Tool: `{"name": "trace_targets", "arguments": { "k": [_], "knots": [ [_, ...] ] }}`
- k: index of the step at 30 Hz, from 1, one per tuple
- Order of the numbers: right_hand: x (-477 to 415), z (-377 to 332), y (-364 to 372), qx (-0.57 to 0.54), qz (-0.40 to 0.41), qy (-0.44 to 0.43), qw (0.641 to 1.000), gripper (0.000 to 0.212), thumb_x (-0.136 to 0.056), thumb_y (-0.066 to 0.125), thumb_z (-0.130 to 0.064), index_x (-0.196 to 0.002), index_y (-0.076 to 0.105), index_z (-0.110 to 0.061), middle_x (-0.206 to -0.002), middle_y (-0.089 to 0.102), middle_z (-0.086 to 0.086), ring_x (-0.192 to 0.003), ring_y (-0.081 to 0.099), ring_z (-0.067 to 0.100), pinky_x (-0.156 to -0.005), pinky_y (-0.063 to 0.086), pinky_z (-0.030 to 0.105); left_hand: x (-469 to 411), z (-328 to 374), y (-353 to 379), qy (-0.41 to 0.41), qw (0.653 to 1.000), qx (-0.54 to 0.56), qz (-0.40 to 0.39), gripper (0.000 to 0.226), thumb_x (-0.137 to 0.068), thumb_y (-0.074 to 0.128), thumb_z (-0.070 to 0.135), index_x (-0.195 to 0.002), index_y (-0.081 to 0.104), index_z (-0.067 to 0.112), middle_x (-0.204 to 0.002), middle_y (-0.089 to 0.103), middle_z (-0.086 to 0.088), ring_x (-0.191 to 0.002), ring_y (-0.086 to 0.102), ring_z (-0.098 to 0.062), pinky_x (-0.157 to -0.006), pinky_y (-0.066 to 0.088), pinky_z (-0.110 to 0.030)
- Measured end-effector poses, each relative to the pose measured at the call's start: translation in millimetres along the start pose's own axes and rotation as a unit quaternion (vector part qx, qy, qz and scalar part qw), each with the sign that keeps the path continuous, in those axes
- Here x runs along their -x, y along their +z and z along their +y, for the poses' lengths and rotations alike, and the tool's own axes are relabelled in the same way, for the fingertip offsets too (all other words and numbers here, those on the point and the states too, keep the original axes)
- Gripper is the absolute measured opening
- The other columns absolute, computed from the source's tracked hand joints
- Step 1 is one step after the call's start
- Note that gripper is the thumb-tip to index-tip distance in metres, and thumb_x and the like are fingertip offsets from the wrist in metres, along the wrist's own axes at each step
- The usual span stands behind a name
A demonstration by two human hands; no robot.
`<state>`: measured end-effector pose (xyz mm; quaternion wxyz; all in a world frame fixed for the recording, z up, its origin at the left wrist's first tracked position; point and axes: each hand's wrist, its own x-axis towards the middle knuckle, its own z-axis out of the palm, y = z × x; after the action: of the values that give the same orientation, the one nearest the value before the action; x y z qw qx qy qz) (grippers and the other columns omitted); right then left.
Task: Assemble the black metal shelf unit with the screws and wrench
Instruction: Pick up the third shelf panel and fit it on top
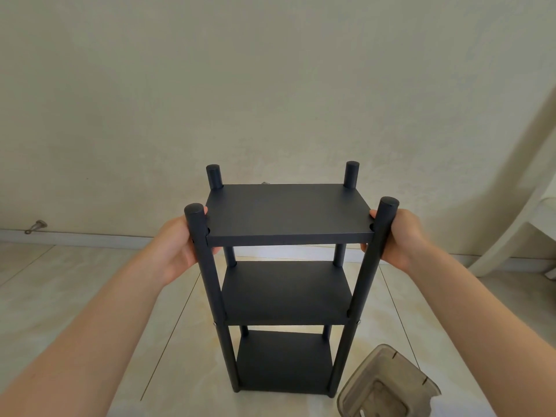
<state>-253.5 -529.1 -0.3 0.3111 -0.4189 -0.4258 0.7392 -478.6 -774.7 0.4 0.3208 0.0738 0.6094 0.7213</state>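
Standing upright on a pale, glossy tiled floor, the three-tier black metal shelf unit faces a plain cream wall. A person's left hand and right hand each close their grip round a near post at the top shelf. A translucent plastic container lies beside the unit's base; a metal doorstop sits by the skirting.

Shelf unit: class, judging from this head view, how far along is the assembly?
Done: the shelf unit stands upright on the floor, three shelves between four posts, a screw head showing at the middle shelf. In hand: left hand and right hand grip its front posts. Left: seemingly little; screw tightness cannot be judged.
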Motion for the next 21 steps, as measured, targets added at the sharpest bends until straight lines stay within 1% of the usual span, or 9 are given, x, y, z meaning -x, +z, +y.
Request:
{"name": "trace_targets", "arguments": {
  "k": [3,6,8,10,11,14,16,19,21],
  "knots": [
    [0,1,0,-0.009,0.003,0.002,1.0,0.026,-0.093,0.032,-0.013,-0.081,0.055,-0.012,-0.073,0.056,0.006,-0.065,0.052,0.023,-0.066,0.044,0.035,-1,-3,4,0.027,0.996,-0.052,0.062,0.023,-0.105,0.046,0.021,-0.09,0.063,0.016,-0.082,0.069,-0.004,-0.073,0.066,-0.023,-0.062,0.055,-0.037],
    [1,2,2,-0.007,0.0,-0.008,1.0,0.028,-0.093,0.032,-0.012,-0.08,0.056,-0.012,-0.071,0.056,0.006,-0.066,0.051,0.023,-0.066,0.043,0.035,-4,-2,-2,0.103,0.962,-0.209,0.142,0.031,-0.105,0.04,0.027,-0.085,0.062,0.015,-0.088,0.07,-0.011,-0.074,0.068,-0.027,-0.064,0.055,-0.038],
    [2,3,4,-0.005,0.002,-0.014,1.0,0.029,-0.094,0.032,-0.012,-0.079,0.057,-0.012,-0.07,0.055,0.006,-0.065,0.051,0.023,-0.066,0.043,0.036,-7,-5,-15,0.17,0.891,-0.379,0.181,0.036,-0.104,0.038,0.03,-0.083,0.06,0.011,-0.084,0.07,-0.013,-0.072,0.069,-0.031,-0.074,0.056,-0.042],
    [2,4,6,-0.001,0.001,-0.015,1.0,0.03,-0.095,0.031,-0.012,-0.08,0.057,-0.012,-0.07,0.056,0.006,-0.066,0.052,0.024,-0.067,0.044,0.037,-8,-7,-25,0.168,0.808,-0.525,0.209,0.031,-0.099,0.04,0.026,-0.082,0.059,0.009,-0.074,0.07,-0.011,-0.07,0.07,-0.034,-0.075,0.056,-0.044],
    [2,4,7,0.002,0.0,-0.017,1.0,0.03,-0.095,0.031,-0.011,-0.08,0.057,-0.011,-0.071,0.056,0.006,-0.067,0.052,0.024,-0.068,0.044,0.038,-7,-7,-27,0.128,0.803,-0.547,0.199,0.028,-0.098,0.041,0.022,-0.084,0.06,0.007,-0.067,0.072,-0.011,-0.067,0.071,-0.034,-0.074,0.057,-0.042],
    [2,5,10,0.002,-0.003,-0.019,1.0,0.03,-0.095,0.03,-0.01,-0.082,0.057,-0.011,-0.074,0.057,0.007,-0.069,0.054,0.025,-0.07,0.047,0.039,7,-5,-21,-0.075,0.84,-0.534,0.06,0.032,-0.101,0.037,0.018,-0.092,0.061,-0.002,-0.065,0.074,-0.015,-0.058,0.074,-0.028,-0.059,0.054,-0.03],
    [2,5,11,0.002,-0.004,-0.017,1.0,0.029,-0.095,0.03,-0.01,-0.083,0.056,-0.011,-0.075,0.058,0.008,-0.07,0.056,0.025,-0.07,0.049,0.039,20,-5,-14,-0.168,0.817,-0.543,-0.093,0.04,-0.104,0.036,0.024,-0.099,0.067,0.0,-0.081,0.078,-0.013,-0.073,0.077,-0.025,-0.058,0.056,-0.026],
    [3,5,12,0.005,-0.001,-0.02,1.0,0.029,-0.094,0.03,-0.009,-0.083,0.057,-0.011,-0.075,0.061,0.008,-0.07,0.059,0.026,-0.071,0.051,0.04,29,-25,8,-0.14,0.839,-0.432,-0.298,0.043,-0.102,0.05,0.049,-0.12,0.066,0.014,-0.107,0.078,-0.002,-0.098,0.076,-0.022,-0.075,0.06,-0.025],
    [4,5,12,0.005,0.004,-0.019,1.0,0.03,-0.094,0.03,-0.009,-0.082,0.058,-0.01,-0.071,0.061,0.008,-0.068,0.059,0.026,-0.07,0.052,0.04,31,-43,34,-0.095,0.891,-0.301,-0.326,0.046,-0.096,0.061,0.053,-0.132,0.056,0.024,-0.121,0.073,0.004,-0.106,0.073,-0.019,-0.083,0.06,-0.028]
  ]
}}
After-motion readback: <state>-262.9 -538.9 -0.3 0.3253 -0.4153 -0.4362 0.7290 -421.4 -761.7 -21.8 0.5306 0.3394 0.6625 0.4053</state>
